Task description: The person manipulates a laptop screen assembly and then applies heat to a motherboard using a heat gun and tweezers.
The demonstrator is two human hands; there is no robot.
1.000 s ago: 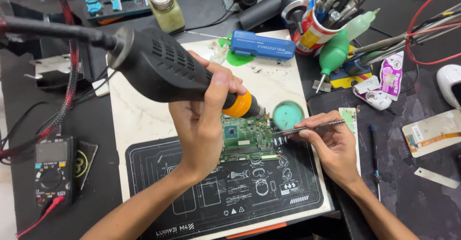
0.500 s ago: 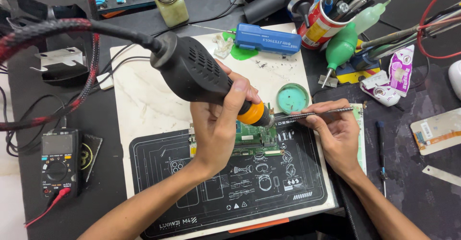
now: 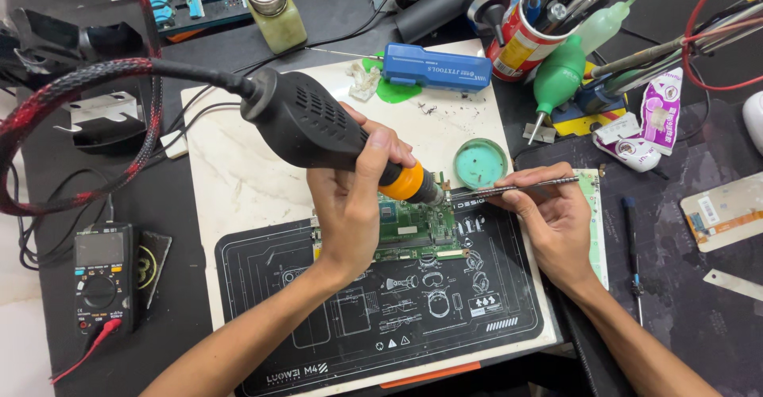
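My left hand (image 3: pixel 350 206) is wrapped tight around the hot-air gun (image 3: pixel 318 127), nozzle over the green circuit board (image 3: pixel 413 226). My right hand (image 3: pixel 552 218) pinches tweezers (image 3: pixel 517 188), tips at the board's edge.

Matt black plastic hot-air handle (image 3: pixel 306 127) (orange collar), shiny metal tweezers (image 3: pixel 517 188), glossy green circuit board (image 3: pixel 413 224).

One head-worn camera looks steeply down from above the cluttered black bench (image 3: pixel 699 302), close enough that both forearms enter from the bottom edge. It faces away from the person, so the white and black rectangular work mat (image 3: pixel 262 198) fills the centre. There is no second view.
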